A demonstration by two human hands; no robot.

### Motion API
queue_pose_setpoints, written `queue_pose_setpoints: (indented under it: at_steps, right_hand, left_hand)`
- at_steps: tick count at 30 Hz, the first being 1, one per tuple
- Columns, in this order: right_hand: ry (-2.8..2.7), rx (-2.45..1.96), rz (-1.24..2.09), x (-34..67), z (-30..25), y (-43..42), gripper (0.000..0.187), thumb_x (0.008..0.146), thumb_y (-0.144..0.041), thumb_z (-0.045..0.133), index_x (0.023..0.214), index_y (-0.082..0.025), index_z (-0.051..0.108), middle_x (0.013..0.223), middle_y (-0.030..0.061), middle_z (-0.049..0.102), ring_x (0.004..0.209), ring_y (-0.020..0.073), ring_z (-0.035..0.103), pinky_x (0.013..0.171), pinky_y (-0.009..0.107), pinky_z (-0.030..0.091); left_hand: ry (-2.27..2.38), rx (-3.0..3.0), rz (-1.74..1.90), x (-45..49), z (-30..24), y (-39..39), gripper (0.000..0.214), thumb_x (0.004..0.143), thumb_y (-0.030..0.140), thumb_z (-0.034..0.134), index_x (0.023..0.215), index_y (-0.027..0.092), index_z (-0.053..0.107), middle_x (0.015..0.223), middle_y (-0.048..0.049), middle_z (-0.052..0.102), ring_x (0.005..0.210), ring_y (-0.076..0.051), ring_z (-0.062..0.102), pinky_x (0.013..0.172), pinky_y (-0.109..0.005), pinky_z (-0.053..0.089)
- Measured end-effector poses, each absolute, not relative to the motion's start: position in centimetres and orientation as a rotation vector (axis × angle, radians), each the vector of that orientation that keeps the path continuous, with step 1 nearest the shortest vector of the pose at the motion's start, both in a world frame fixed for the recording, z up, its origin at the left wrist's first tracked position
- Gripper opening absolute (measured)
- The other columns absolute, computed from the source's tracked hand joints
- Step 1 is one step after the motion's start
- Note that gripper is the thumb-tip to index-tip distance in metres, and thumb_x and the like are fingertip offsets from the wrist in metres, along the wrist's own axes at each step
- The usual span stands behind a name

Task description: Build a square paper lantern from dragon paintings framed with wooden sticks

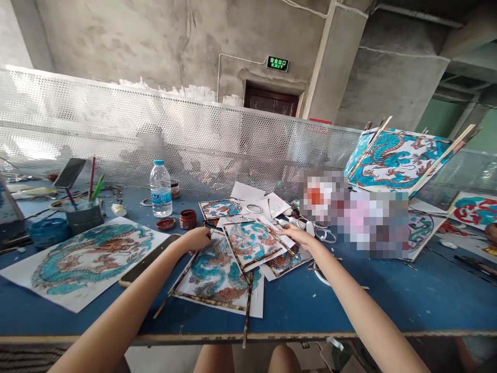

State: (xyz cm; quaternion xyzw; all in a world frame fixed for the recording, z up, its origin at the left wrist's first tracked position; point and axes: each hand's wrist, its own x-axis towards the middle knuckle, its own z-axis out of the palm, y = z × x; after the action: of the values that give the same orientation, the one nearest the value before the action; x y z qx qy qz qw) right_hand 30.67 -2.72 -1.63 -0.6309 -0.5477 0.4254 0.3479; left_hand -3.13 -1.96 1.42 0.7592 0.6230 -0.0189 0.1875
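Note:
My left hand (198, 239) is closed at the upper left corner of a larger dragon painting (209, 272); what its fingers hold, if anything, is hidden. Thin brown sticks edge this sheet, some running past its corners. My right hand (297, 236) grips the right edge of a smaller stick-framed dragon painting (248, 239), tilted over the larger one. Beneath my right hand, another framed picture (285, 263) is partly covered. A further small framed painting (220, 209) lies behind my hands.
At left are an unframed dragon painting (93, 259), a phone (149, 259), a brush cup (83, 215) and a blue paint jar (48, 231). A water bottle (160, 189) stands near a brown paint jar (188, 219). Tape rolls (325, 235) and a large framed painting (399, 160) are at right.

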Motion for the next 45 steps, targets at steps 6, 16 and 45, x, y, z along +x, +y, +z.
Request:
queue_pose_setpoints:
  at_steps: [6, 16, 45]
  right_hand:
    - [-1.444, -1.546, 1.145, 30.6, -1.7, -3.1, 0.067, 0.050, -0.021, 0.074, 0.110, -0.020, 0.045, 0.089, 0.0034, 0.065, 0.085, 0.0235, 0.062, 0.072, 0.034, 0.049]
    - [-1.502, -1.314, 1.116, 30.2, -2.0, -3.7, 0.072, 0.056, -0.016, 0.067, 0.117, -0.025, 0.031, 0.100, 0.0021, 0.064, 0.088, 0.0201, 0.062, 0.072, 0.032, 0.050]
    - [-1.015, -1.236, 1.095, 29.7, 1.7, 1.2, 0.052, 0.054, -0.021, 0.078, 0.096, -0.018, 0.047, 0.064, -0.0010, 0.061, 0.052, 0.0150, 0.059, 0.050, 0.028, 0.049]
  left_hand:
    - [1.756, 2.147, -0.059, -3.0, 1.4, -1.9, 0.031, 0.066, 0.016, 0.042, 0.093, 0.009, 0.057, 0.095, -0.0164, 0.062, 0.062, -0.022, 0.063, 0.038, -0.023, 0.045]
    - [1.761, 2.162, -0.052, -3.0, 1.4, -2.1, 0.031, 0.066, 0.018, 0.042, 0.090, 0.010, 0.058, 0.090, -0.0151, 0.064, 0.056, -0.021, 0.062, 0.038, -0.024, 0.045]
    - [1.760, 2.199, -0.057, -3.2, 1.0, -1.6, 0.030, 0.066, 0.016, 0.044, 0.090, 0.009, 0.060, 0.091, -0.0151, 0.065, 0.057, -0.022, 0.063, 0.035, -0.024, 0.044]
